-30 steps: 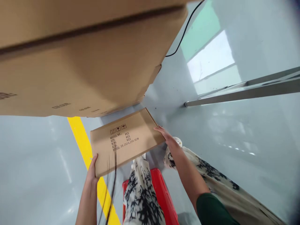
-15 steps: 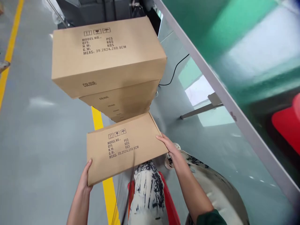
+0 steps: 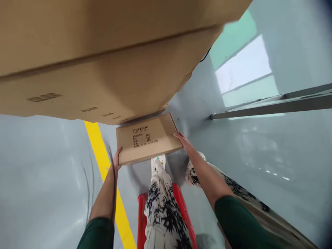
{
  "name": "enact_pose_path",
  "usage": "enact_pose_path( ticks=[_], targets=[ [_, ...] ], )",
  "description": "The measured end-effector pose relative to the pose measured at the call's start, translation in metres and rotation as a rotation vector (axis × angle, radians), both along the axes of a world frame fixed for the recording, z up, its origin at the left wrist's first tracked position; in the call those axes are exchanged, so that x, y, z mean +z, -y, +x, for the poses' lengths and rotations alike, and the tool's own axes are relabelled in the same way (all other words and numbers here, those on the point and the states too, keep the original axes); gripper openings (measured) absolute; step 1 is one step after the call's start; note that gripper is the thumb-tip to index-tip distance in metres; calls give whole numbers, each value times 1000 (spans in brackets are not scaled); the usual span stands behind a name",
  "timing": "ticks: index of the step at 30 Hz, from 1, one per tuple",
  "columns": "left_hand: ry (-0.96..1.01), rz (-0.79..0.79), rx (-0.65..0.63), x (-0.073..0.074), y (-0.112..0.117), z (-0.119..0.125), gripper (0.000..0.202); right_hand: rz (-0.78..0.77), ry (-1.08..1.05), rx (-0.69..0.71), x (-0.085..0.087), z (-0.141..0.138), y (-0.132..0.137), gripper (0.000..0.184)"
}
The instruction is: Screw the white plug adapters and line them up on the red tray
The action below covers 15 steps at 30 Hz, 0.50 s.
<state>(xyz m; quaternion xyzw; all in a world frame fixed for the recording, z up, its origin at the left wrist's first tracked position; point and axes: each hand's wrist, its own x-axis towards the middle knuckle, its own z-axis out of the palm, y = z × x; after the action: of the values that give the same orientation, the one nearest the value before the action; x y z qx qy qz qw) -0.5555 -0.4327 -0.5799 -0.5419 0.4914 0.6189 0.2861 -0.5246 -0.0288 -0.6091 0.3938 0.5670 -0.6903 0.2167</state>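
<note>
Low between my legs and a tall stack is a flat brown cardboard box (image 3: pixel 160 129), its printed face turned up. My left hand (image 3: pixel 117 159) grips the box's near left corner, thumb on the top edge. On the opposite short side, my right hand (image 3: pixel 183 140) is closed around the right edge with fingers over the top. The undersides of both hands are hidden. Just beyond the box rises the stack of cardboard boxes (image 3: pixel 124 72), marked "COLOUR". Whether the held box touches the floor or the stack, I cannot tell.
A red stool (image 3: pixel 141 218) is beneath me, between my legs in patterned trousers. My white shoe (image 3: pixel 159 159) is close to the box's near edge. A yellow floor line (image 3: pixel 97 141) runs along the left. On the right, a metal table leg (image 3: pixel 259 107) reaches the floor.
Both hands have lowered the box toward the floor, close to the foot of the stack. My view has leaned forward and down, so the stack now looms large and the tabletop is out of sight.
</note>
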Motion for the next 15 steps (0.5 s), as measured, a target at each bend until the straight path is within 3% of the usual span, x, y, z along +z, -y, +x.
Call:
enact_pose_path(
  ticks=[3, 6, 10, 15],
  targets=[
    [-7, -40, 86, -49, -15, -3, 40, -3, 20, 11, -51, -25, -8, 38],
    [-6, -120, 206, -78, -22, 14, 50, 12, 28, 14, -78, -35, -11, 37],
    [3, -182, 342, -95, -25, 37, 58, 60, 61, -3, -84, -26, -17, 39],
    [29, -176, 375, -108, -27, 47, 42, 153, 179, -45, -81, 9, -9, 43]
  ],
)
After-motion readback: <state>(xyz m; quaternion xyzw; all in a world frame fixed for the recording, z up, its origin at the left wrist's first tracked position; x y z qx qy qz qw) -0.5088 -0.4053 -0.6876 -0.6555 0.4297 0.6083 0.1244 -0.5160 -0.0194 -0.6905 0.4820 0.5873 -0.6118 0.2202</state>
